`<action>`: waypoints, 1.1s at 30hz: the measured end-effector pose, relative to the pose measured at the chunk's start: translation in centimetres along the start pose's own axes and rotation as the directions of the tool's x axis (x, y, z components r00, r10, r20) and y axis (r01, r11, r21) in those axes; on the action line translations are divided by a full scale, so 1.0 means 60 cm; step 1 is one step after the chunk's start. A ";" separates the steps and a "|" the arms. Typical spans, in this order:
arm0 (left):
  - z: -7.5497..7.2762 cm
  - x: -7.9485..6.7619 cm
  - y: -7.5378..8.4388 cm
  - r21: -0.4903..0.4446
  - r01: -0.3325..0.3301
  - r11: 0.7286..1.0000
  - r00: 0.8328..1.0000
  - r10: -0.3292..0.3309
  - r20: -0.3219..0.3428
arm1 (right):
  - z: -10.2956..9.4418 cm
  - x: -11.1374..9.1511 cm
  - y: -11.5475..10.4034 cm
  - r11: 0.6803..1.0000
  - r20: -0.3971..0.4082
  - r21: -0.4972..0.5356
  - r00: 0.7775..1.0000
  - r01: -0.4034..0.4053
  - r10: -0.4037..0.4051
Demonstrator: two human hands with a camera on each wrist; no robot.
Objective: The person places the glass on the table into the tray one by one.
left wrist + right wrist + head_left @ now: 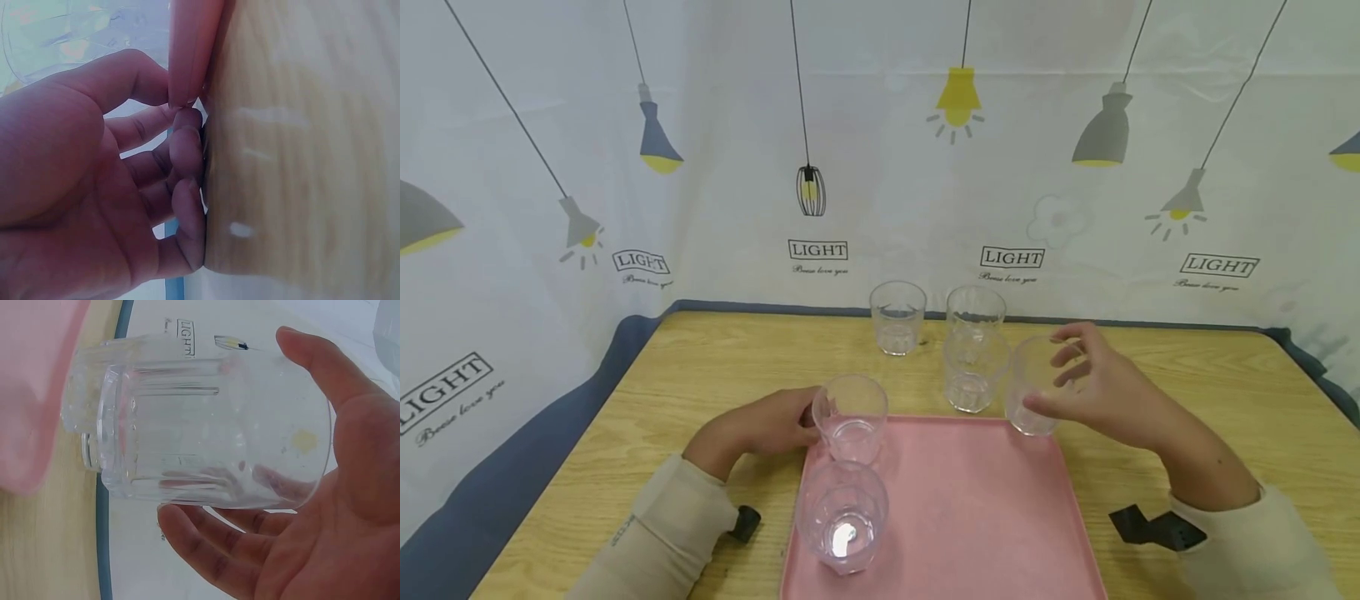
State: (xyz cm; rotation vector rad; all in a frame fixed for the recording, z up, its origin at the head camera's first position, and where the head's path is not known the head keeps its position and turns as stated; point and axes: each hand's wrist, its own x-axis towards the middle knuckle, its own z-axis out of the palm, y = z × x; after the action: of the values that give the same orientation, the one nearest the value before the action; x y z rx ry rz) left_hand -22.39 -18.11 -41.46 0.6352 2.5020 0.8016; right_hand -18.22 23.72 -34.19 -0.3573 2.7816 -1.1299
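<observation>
Right hand (1101, 392) held a clear glass (1033, 385) over the far right corner of the pink tray (970, 508), thumb (312, 362) on one wall, curled fingers (206, 540) opposite; glass upright, mouth up, apparently lifted; left hand (767, 425) relaxed, fingertips at the tray's left edge.

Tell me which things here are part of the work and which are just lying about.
In use: pink tray; glass held by right hand; two glasses on the tray; left hand at the tray's edge.
Idle: lamp-print curtain.

Cream sleeves (670, 517), black wrist straps (1153, 527)
</observation>
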 end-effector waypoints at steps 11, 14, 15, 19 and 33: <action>0.000 -0.001 0.000 -0.009 0.001 1.000 1.000 -0.001 0.004 | 0.015 -0.003 -0.015 0.998 0.007 -0.013 0.998 0.068 -0.068; 0.000 -0.001 0.001 -0.007 0.004 1.000 1.000 -0.004 0.001 | 0.019 -0.004 -0.018 0.997 0.010 -0.004 0.997 0.072 -0.072; 0.000 -0.001 0.002 -0.007 0.006 1.000 1.000 -0.006 0.001 | 0.020 -0.004 -0.019 0.997 0.011 0.001 0.997 0.074 -0.074; 0.000 -0.002 0.005 -0.005 0.017 1.000 1.000 -0.017 0.000 | 0.025 -0.006 -0.023 0.997 0.024 0.028 0.997 0.077 -0.078; 0.001 -0.003 0.004 -0.021 0.024 0.999 1.000 -0.024 -0.003 | 0.054 -0.006 -0.034 0.994 0.022 0.065 0.996 0.085 -0.086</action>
State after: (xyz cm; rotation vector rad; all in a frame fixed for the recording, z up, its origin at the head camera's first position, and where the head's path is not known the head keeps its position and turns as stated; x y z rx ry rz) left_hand -22.15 -17.98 -41.30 0.5958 2.4958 0.8196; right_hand -16.86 20.22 -35.04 -0.4846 2.7250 -1.2213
